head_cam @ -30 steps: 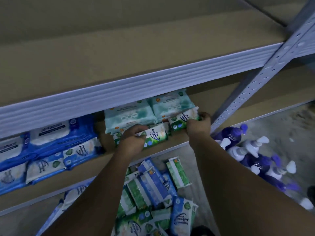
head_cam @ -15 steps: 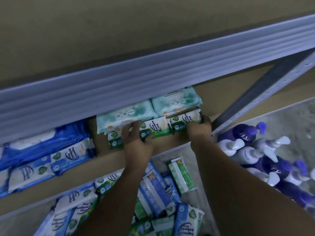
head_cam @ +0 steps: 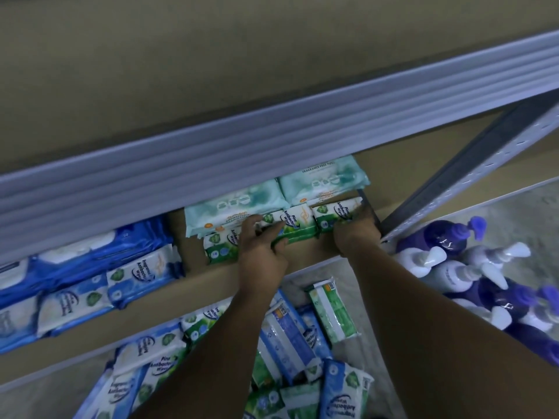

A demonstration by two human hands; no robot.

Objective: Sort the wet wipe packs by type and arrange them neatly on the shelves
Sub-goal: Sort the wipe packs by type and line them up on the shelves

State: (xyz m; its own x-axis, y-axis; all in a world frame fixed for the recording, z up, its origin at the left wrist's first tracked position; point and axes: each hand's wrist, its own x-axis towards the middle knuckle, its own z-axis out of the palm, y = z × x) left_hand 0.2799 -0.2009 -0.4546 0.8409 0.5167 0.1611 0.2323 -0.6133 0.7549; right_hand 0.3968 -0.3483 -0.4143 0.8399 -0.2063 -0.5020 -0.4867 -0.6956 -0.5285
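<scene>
On the cardboard shelf (head_cam: pixel 302 260) a row of green pine antibacterial wipe packs stands in front of two pale teal packs (head_cam: pixel 239 204). My left hand (head_cam: pixel 260 252) grips the middle green pack (head_cam: pixel 298 222), thumb under its front edge. My right hand (head_cam: pixel 355 234) curls round the rightmost green pack (head_cam: pixel 335 211) beside the metal upright. A third green pack (head_cam: pixel 219 247) stands to the left of my left hand. Blue fragrance wipe packs (head_cam: pixel 142 272) and larger blue packs (head_cam: pixel 99 246) fill the shelf's left part.
Below, a heap of mixed green and blue wipe packs (head_cam: pixel 290 334) lies on the floor. Purple and white pump bottles (head_cam: pixel 459 267) are piled at the right. A grey perforated upright (head_cam: pixel 472 170) slants by my right hand; the upper shelf's beam (head_cam: pixel 272 131) overhangs.
The camera has tilted down and come closer. My left hand has shifted right along the green row onto the middle pack. My right hand stays on the rightmost pack.
</scene>
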